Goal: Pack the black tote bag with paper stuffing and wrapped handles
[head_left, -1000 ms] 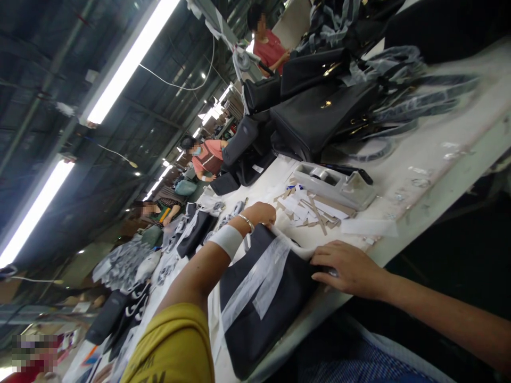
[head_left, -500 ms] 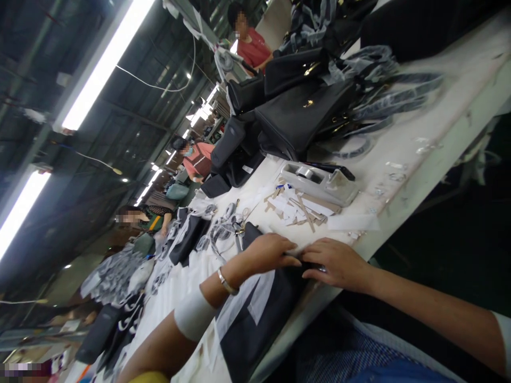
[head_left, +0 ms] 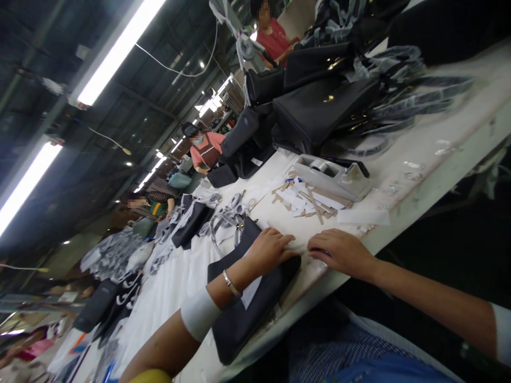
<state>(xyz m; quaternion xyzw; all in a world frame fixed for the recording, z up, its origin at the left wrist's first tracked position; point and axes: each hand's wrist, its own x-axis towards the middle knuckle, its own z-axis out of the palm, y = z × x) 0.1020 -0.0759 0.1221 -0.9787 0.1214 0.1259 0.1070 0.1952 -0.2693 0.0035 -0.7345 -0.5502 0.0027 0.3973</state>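
Nearest, one cloth (head_left: 327, 335), blue, finely checked in weave. To the left, one sleeve (head_left: 151, 376), yellow. Around the forearms, two bands, smooth and white: one left band (head_left: 200, 313), one right band (head_left: 502, 330). On the left wrist, one bracelet (head_left: 231, 283), thin, rigid, silvery.

Near, on the worktop (head_left: 447, 125), one bag (head_left: 239, 330): black, matte, soft-sided, slanting along the near edge, with a pale, filmy strip (head_left: 251, 293) on top, partly hidden by the arm. Across the bag's upper part, left hand (head_left: 290, 246), loosely spread, thumb and forefinger parted, with nothing pinched between the tips. Just right of the bag, apart from the left hand, right hand (head_left: 313, 250), fingers curled low over the worktop; cannot tell whether grasping anything.

Farther, to the right, one dispenser (head_left: 351, 183), grey, hard, blocky; beside it, a loose heap of scraps (head_left: 311, 199), flat, white and brown, too tangled to count. To the left, film-wrapped straps (head_left: 227, 218) in loops and one slim black pouch (head_left: 195, 226).

Far right, several black bags in a stack (head_left: 319, 114), with gold fittings. Beyond, at least three people (head_left: 207, 151). Overhead to the left, two large lamps (head_left: 120, 53), long, straight, white.
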